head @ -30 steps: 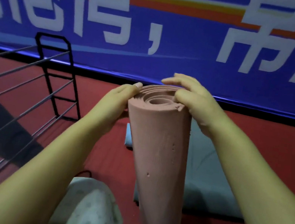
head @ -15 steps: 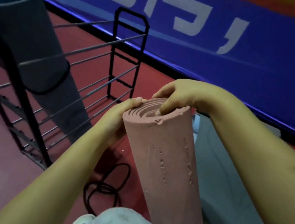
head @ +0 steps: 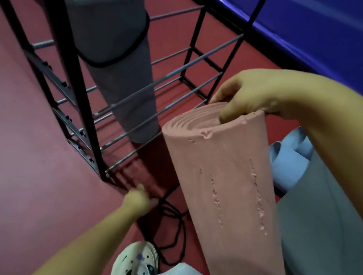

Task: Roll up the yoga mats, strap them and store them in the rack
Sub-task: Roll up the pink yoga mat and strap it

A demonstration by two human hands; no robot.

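Left hand [head: 139,200] dropped to black cord [head: 176,214]; pitted foam roll [head: 227,186] upright.

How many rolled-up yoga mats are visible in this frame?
2. The pink mat stands upright, gripped at its top end by the right hand; the grey mat leans in the rack. Others may lie outside the frame.

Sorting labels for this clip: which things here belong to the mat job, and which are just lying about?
Belongs:
pink rolled mat, held by right hand
black strap by left hand
rack
grey strapped mat in rack

Lying about:
blue slippers
grey flat mat
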